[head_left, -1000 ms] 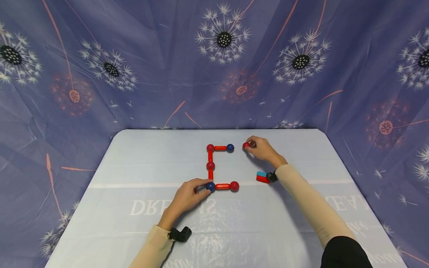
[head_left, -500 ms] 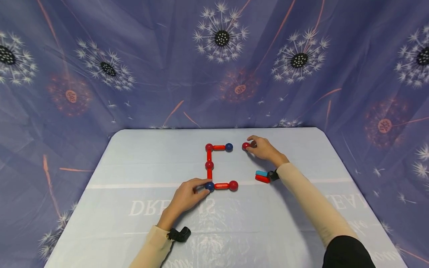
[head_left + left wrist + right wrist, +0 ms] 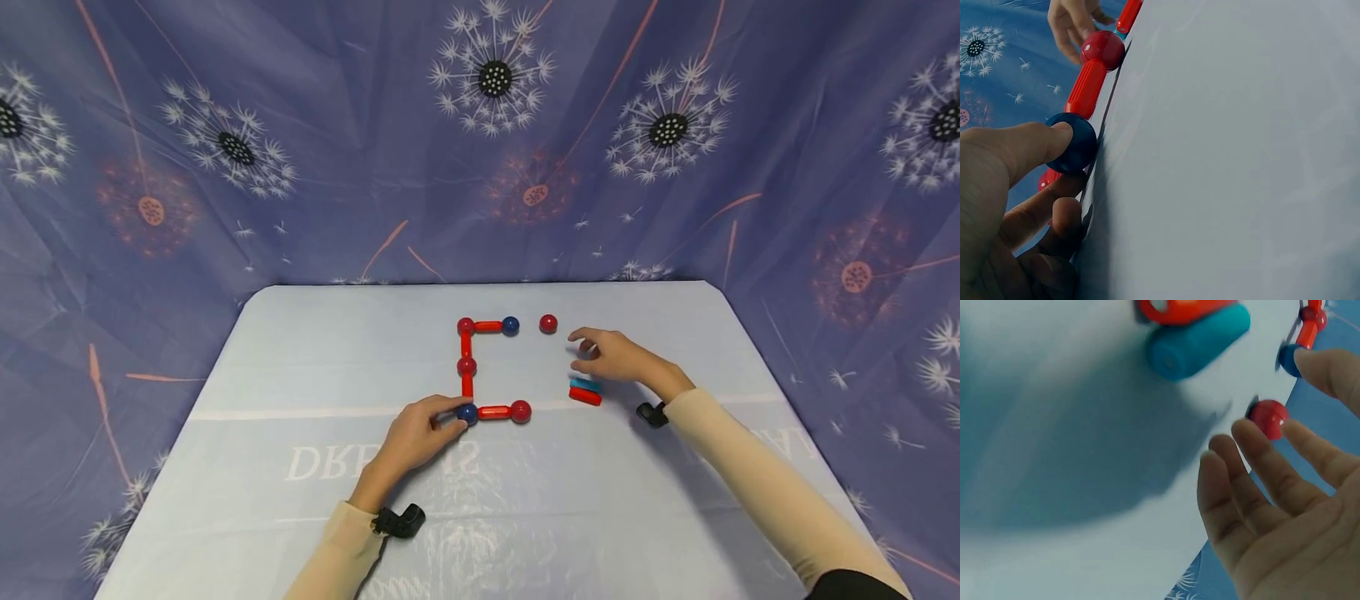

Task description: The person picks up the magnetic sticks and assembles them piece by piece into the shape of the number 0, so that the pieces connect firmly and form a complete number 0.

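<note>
My left hand (image 3: 422, 432) pinches a blue ball (image 3: 1075, 145) between thumb and fingers, at the near left corner of a C-shaped chain of balls and red rods. From that corner a red rod (image 3: 494, 412) runs right to a red ball (image 3: 521, 412). Another blue ball (image 3: 510, 326) ends the chain's far arm. A loose red ball (image 3: 548, 323) lies just right of it. My right hand (image 3: 617, 356) holds nothing, its fingers spread over the table. Just below its fingertips in the head view lie a blue rod (image 3: 586, 384) and a red rod (image 3: 585, 397), side by side.
A white table (image 3: 322, 367) with faint printed lettering carries everything. A purple curtain (image 3: 360, 167) with dandelion prints hangs behind its far edge and along both sides. Black camera mounts (image 3: 400, 521) sit on the wrists.
My right hand has let go of the red ball and drawn back to the right and nearer, toward the two loose rods. The left hand keeps its hold on the blue ball.
</note>
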A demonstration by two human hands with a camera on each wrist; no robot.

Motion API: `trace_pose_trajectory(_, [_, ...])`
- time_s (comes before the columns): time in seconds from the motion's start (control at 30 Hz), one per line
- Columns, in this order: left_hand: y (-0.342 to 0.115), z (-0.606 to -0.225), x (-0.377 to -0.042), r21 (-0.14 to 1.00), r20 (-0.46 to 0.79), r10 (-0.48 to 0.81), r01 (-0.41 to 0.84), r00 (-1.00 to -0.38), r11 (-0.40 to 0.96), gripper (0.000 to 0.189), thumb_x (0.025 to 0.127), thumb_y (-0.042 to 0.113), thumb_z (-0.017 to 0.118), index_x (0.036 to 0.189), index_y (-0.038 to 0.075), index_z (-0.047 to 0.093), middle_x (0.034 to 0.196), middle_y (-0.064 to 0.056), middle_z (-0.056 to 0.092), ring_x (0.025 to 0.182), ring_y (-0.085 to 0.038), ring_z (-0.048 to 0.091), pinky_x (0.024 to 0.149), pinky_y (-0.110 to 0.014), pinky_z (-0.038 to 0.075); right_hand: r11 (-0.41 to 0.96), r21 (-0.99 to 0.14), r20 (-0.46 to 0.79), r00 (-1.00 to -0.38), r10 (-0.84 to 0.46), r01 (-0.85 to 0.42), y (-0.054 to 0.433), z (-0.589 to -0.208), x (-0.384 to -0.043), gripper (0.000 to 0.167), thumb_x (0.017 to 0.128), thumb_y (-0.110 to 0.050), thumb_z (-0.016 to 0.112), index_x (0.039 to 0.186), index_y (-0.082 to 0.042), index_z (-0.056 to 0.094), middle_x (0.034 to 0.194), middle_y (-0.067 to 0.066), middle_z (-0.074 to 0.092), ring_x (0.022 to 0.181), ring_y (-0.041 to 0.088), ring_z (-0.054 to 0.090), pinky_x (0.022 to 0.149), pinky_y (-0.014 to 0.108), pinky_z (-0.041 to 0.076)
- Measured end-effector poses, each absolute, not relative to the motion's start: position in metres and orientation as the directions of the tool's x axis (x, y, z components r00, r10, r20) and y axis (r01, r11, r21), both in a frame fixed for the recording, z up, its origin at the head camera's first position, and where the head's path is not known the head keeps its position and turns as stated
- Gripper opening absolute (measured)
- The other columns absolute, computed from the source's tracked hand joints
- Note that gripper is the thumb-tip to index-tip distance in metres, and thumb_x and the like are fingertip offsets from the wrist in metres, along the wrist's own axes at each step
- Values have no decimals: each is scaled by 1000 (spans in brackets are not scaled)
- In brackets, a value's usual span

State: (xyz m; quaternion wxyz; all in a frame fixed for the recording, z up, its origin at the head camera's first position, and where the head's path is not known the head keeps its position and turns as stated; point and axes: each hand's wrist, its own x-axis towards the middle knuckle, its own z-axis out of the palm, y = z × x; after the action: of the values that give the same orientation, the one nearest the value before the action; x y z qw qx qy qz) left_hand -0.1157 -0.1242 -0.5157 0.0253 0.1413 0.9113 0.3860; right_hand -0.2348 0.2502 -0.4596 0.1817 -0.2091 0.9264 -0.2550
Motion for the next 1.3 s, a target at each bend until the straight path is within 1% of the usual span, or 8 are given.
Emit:
trace_pose_trajectory(0.1, [-124, -515, -116, 711, 60, 279, 238, -958, 662, 36, 91, 26, 79, 127, 23, 75, 117, 4, 74, 68, -4, 50, 62, -23, 43, 764, -562, -246, -818, -521, -317, 254, -462, -225, 49, 97, -26, 71, 138, -3, 58, 117, 15, 70, 102, 26, 68, 90, 46, 55])
trace_pose_trajectory(0.23, [-124, -515, -117, 709, 56, 276, 233, -960, 666, 36, 91, 26, 79, 127, 23, 75, 116, 4, 74, 68, -5, 50, 62, -23, 43, 745, -577, -247, -797, -551, -335, 257, -470, -219, 33, 96, -16, 70, 126, -4, 65, 104, 7, 69, 91, 19, 64, 81, 37, 53])
trace_pose_trajectory(0.4, [-124, -515, -117, 708, 50, 267, 223, -962, 670, 36, 91, 26, 79, 127, 23, 75, 118, 4, 74, 68, -5, 51, 63, -23, 43, 728, -595, -229, -796, -561, -342, 257, -477, -215, 19, 96, -9, 68, 115, -8, 71, 98, 3, 68, 89, 17, 60, 81, 33, 52])
trace_pose_trajectory(0.67, [-124, -516, -117, 713, 51, 258, 216, -965, 667, 36, 90, 27, 80, 126, 23, 76, 119, 3, 74, 68, -5, 51, 62, -23, 44, 722, -612, -221, -806, -548, -323, 244, -477, -218, 26, 98, -12, 68, 123, -13, 75, 115, 8, 70, 93, 19, 60, 80, 33, 53])
trace_pose_trajectory(0.83, [-124, -516, -116, 715, 55, 261, 221, -964, 663, 36, 90, 26, 80, 126, 23, 76, 117, 5, 74, 67, -4, 51, 62, -23, 43, 713, -601, -191, -802, -566, -361, 234, -479, -225, 26, 99, -14, 67, 124, -12, 75, 112, 6, 72, 95, 18, 65, 87, 38, 56])
trace_pose_trajectory(1.0, [-124, -517, -116, 716, 63, 262, 226, -963, 660, 36, 90, 26, 80, 126, 23, 76, 115, 4, 74, 67, -4, 51, 61, -22, 43, 704, -628, -174, -822, -542, -331, 224, -480, -230, 23, 99, -15, 68, 122, -11, 71, 103, 5, 71, 91, 18, 64, 82, 37, 55])
trace_pose_trajectory(1.17, [-125, -519, -116, 722, 68, 257, 225, -964, 654, 36, 90, 27, 80, 125, 23, 76, 117, 4, 74, 66, -3, 51, 60, -22, 43, 676, -675, -138, -850, -509, -295, 215, -481, -229, 24, 96, -13, 69, 120, -11, 67, 104, 6, 69, 92, 20, 65, 79, 34, 55])
trace_pose_trajectory(1.3, [-124, -518, -116, 723, 63, 254, 220, -965, 655, 36, 90, 27, 80, 126, 23, 76, 118, 4, 74, 66, -3, 51, 60, -22, 43, 633, -717, -105, -852, -513, -293, 206, -484, -227, 24, 96, -12, 69, 120, -11, 67, 104, 6, 68, 92, 20, 65, 77, 33, 56])
